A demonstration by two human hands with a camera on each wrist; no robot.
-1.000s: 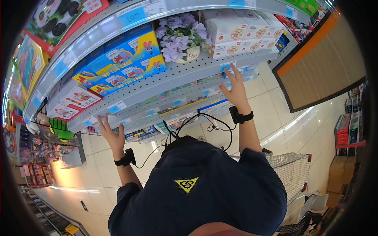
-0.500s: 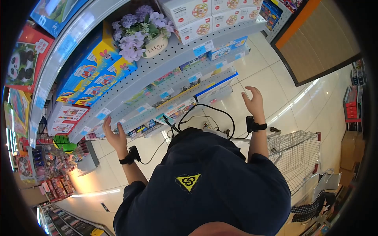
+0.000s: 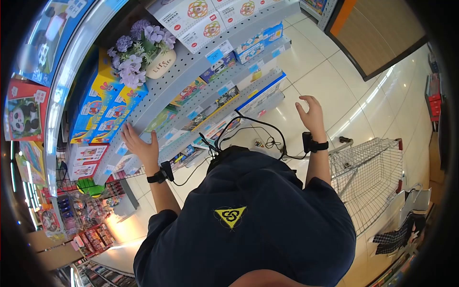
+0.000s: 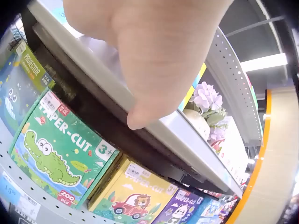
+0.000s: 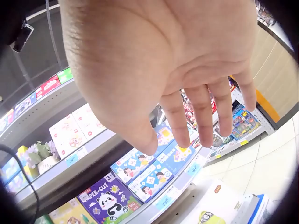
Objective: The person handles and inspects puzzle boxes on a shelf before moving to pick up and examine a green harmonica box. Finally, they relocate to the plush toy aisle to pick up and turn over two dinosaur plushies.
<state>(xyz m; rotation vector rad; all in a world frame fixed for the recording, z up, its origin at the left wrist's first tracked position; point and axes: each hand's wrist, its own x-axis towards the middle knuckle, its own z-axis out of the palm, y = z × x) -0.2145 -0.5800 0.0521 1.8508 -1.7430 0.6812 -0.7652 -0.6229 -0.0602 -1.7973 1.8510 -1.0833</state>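
Note:
My left hand [image 3: 143, 148] is at the front edge of a grey shelf [image 3: 186, 62], fingers extended and holding nothing. Just beyond its fingertips stand blue and yellow boxes [image 3: 105, 110]. In the left wrist view the left thumb hangs in front of the shelf ledge, above a green paper-cut box [image 4: 56, 154] and a yellow paper-cut box [image 4: 133, 191]. My right hand [image 3: 311, 115] is held out over the floor, palm empty, fingers loosely bent. Seen from the right wrist, its spread fingers overlap light blue boxes [image 5: 152, 170] on a lower shelf.
A pot of purple flowers [image 3: 160, 64] and white boxes [image 3: 196, 28] share the upper shelf. Cables [image 3: 282, 138] loop from my waist to both wrists. A wire shopping cart [image 3: 368, 177] is at my right, and a brown panel [image 3: 377, 33] stands past the shelf end.
My right hand has come away from the shelf front to over the floor. The left hand stays by the shelf edge, now nearer the blue and yellow boxes. The head view has turned.

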